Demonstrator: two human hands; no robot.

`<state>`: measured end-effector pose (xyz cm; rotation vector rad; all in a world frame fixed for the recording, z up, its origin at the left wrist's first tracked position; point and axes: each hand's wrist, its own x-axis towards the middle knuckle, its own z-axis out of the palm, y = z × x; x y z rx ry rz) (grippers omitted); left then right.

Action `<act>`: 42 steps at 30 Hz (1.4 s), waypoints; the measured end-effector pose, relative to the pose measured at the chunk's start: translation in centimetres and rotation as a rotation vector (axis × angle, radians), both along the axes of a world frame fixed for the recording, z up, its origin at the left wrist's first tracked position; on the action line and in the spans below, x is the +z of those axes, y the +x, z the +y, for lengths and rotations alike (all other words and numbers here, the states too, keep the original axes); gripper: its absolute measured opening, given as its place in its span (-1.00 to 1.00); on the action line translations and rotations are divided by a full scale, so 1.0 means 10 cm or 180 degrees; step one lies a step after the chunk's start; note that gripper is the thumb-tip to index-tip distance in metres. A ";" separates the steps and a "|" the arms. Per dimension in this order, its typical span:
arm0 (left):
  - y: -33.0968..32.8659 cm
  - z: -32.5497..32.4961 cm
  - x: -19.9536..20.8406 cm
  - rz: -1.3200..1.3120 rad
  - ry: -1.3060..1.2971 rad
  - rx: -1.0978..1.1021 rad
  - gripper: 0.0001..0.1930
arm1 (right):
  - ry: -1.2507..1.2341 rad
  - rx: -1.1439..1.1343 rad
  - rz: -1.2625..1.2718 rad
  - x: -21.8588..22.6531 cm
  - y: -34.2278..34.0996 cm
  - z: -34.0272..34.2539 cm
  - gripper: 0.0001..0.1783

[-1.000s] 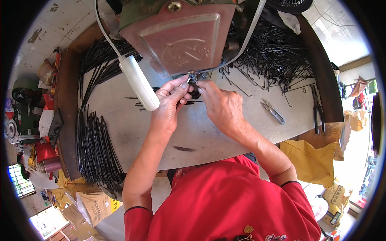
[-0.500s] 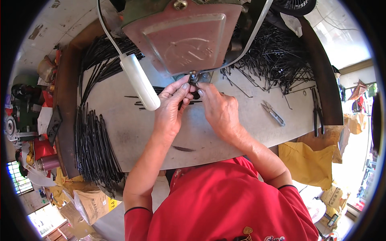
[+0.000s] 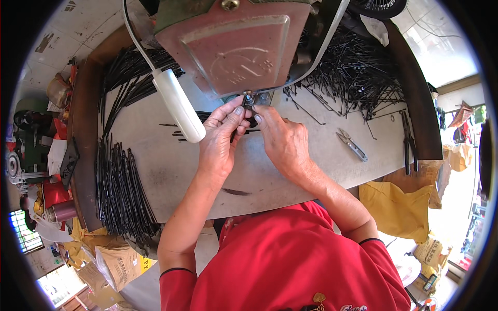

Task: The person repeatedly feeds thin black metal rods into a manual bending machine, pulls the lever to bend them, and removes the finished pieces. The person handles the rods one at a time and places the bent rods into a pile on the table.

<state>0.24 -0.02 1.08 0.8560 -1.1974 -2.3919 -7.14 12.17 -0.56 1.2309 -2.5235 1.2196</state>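
Both my hands work close together under a machine head with a reddish cover plate [image 3: 225,52]. A small metal foot and needle area [image 3: 248,97] sits at its lower tip. Between thumb and fingers my left hand [image 3: 220,137] pinches a thin black strip-like piece [image 3: 233,136], its upper part reaching toward the foot. My right hand [image 3: 284,137] has its fingertips bent in just right of the foot, closed; what they hold is hidden. Several thin black rods [image 3: 181,134] lie on the table behind my left hand.
A white tube lamp [image 3: 179,106] hangs left of my hands. Bundled black rods [image 3: 124,186] lie at left, and a tangled pile of thin black wires [image 3: 358,78] at back right. Thread snips [image 3: 353,145] and dark-handled pliers [image 3: 409,142] lie at right. A raised brown rim [image 3: 84,140] borders the table.
Almost nothing differs. The whole view has shifted very slightly; both hands keep their pinch at the machine's foot.
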 end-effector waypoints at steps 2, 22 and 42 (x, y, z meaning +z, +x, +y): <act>0.00 0.01 0.01 0.0011 -0.0027 0.0006 -0.72 | -0.0040 -0.0019 0.0039 0.00 0.00 0.00 -0.77; 0.00 0.05 0.01 0.0030 0.0288 0.0074 -0.70 | -0.0315 -0.0032 -0.0596 -0.03 0.03 -0.06 -0.84; 0.00 -0.11 -0.04 0.0003 -0.0253 -0.0186 -0.70 | -0.0335 0.0139 -0.0795 0.06 0.00 -0.03 -0.84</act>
